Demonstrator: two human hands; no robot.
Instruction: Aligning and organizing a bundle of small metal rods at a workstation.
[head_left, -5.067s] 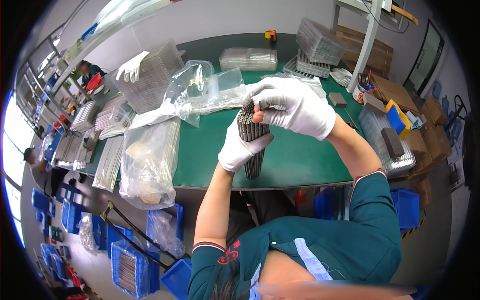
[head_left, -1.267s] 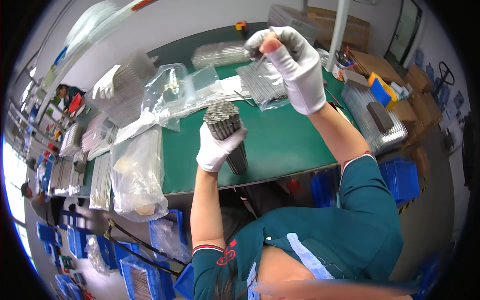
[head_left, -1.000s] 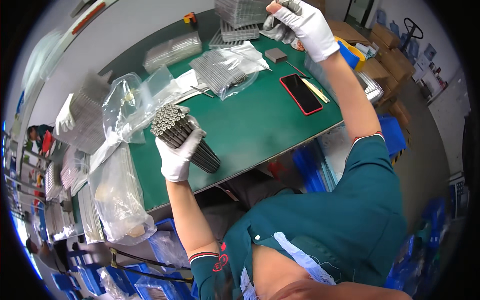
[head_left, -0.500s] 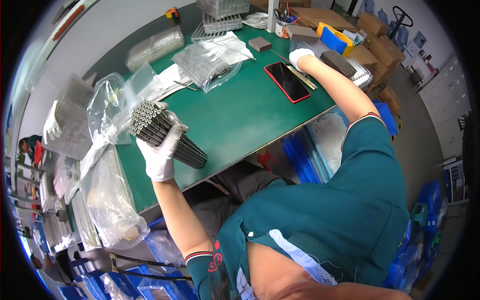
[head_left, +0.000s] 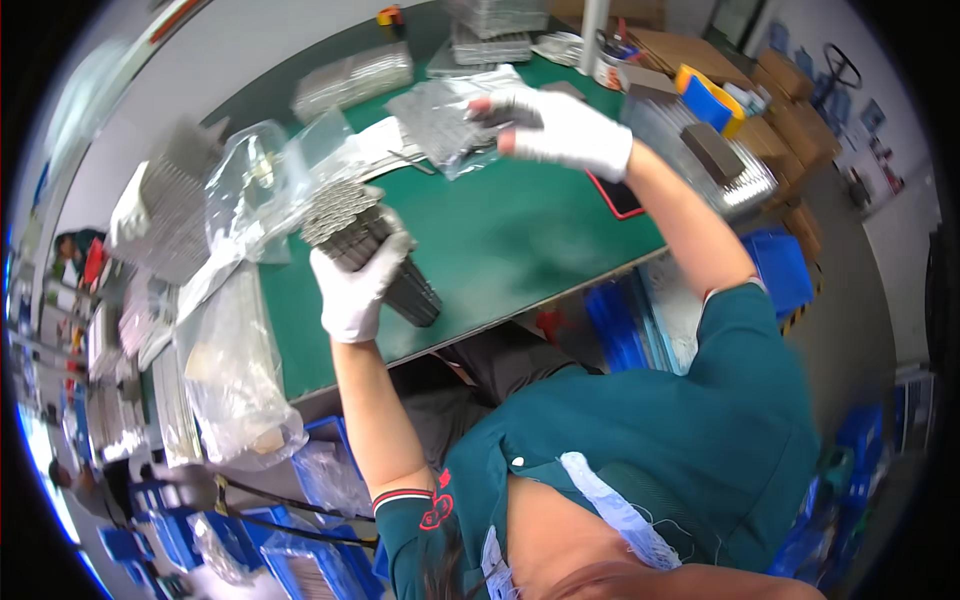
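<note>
My left hand (head_left: 352, 298), in a white glove, is wrapped round a thick bundle of dark grey metal tubes (head_left: 345, 212). The bundle leans over the green table (head_left: 500, 240), its hollow ends up toward the far left and its lower end toward me. Over the table's right part hangs my right hand (head_left: 578, 130), gloved with bare fingertips, thumb and fingers apart and nothing visible between them. It is nearest a clear plastic bag of grey rods (head_left: 440, 115). Beneath its wrist, a red-edged phone (head_left: 618, 200) is mostly covered. A thin metal rod (head_left: 410, 161) lies beside the bag.
Crumpled clear bags (head_left: 235, 350) drape over the table's left edge. Clear plastic trays (head_left: 355, 82) lie at the back. To the right are a dark block (head_left: 712, 153), a yellow and blue tape roll (head_left: 712, 101) and cardboard boxes (head_left: 785, 75). A blue bin (head_left: 780, 268) stands beyond my right arm.
My right hand has left the items at the table's far right and swung left, over the phone toward the rod bag. My left hand still holds the tube bundle, now tipped more upright. The view has shifted.
</note>
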